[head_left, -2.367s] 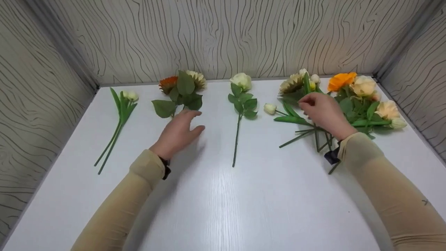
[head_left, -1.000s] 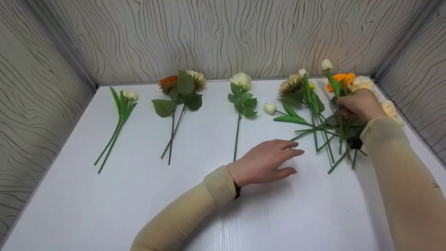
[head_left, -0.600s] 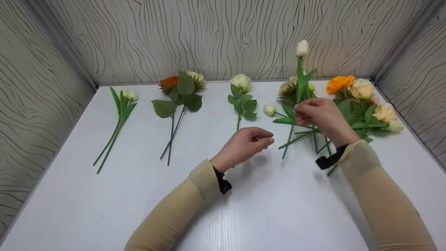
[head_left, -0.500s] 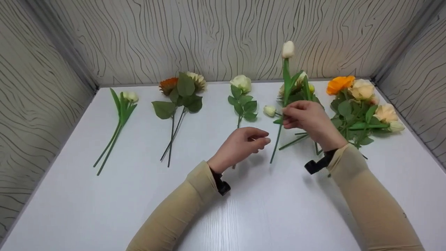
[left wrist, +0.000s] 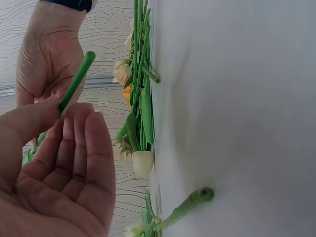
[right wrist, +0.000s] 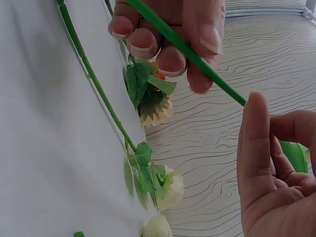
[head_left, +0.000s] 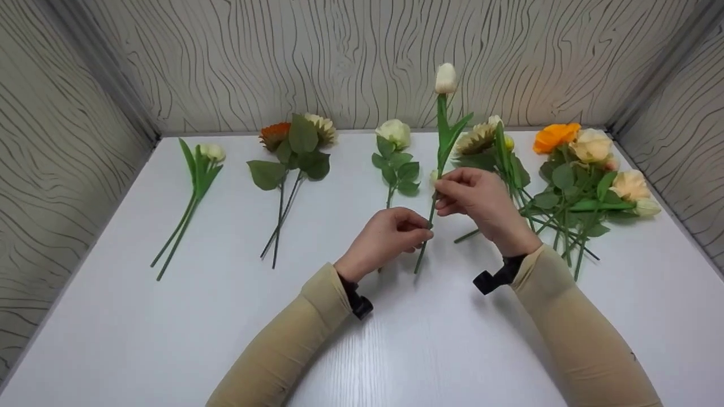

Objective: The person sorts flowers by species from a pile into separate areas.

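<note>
A white tulip (head_left: pixel 445 79) stands nearly upright above the table, bloom up and leaves spread below it. My right hand (head_left: pixel 481 203) pinches its stem between thumb and fingertips, just under the leaves. Lower on the same stem, the thumb and fingers of my left hand (head_left: pixel 387 240) close around it; the stem's cut end (left wrist: pixel 89 57) pokes past them in the left wrist view. Beneath my left hand lies a single white rose (head_left: pixel 393 134), its stem partly covered. Another tulip lying on the table is mostly hidden by my right hand.
On the white table (head_left: pixel 226 339), two white tulips (head_left: pixel 195 181) lie at far left. An orange and a cream flower (head_left: pixel 302 135) lie right of them. Mixed flowers (head_left: pixel 475 138) and a pile of peach and orange blooms (head_left: pixel 591 146) fill the right. Patterned walls (head_left: pixel 362 56) surround.
My right hand has picked a white tulip from the right-hand pile and carried it left. My left hand has come across from the orange flower and now holds the stem's lower part.
</note>
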Available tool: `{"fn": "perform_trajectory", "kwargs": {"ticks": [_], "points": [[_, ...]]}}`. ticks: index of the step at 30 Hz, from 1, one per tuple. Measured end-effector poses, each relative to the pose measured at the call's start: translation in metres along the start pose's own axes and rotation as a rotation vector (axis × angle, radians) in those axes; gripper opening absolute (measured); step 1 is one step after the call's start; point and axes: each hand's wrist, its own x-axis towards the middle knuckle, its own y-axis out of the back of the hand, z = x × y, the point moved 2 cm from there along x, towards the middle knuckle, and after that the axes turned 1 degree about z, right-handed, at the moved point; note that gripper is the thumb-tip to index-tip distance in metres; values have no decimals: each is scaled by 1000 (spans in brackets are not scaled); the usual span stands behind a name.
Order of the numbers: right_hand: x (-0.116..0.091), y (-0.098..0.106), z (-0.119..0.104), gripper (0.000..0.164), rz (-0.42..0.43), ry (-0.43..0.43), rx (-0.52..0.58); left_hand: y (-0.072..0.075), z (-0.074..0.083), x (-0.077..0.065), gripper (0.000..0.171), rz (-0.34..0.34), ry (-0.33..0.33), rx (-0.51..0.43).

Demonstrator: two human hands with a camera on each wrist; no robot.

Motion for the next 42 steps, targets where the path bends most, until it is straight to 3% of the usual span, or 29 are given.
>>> {"fn": "perform_trajectory", "kwargs": {"ticks": [4,11,18,24,31,34,37,39,42], "points": [[1,-2,0,42,-14,5,15,0,-1,-1,10,2,26,5],[2,6,0,39,32,2,106,-1,-2,-1,9,-39,29,82],[3,8,0,34,-5,-19,93,-3,-2,-1,8,-50,44,106],[4,4,0,37,-9,-22,83,-3,-2,-1,11,14,20,29],[3,-8,2,34,-55,14,83,5,-1,-1,17,121,-65,-81],[2,-12,3,36,-66,27,70,19,1,-6,16,147,-84,-48],[2,-13,3,40,-74,27,62,48,2,-17,16,182,-81,21],[2,-11,4,42,-77,20,57,77,3,-29,17,233,-54,77],[1,-7,4,42,-78,15,53,133,0,-52,20,352,16,222]]}}
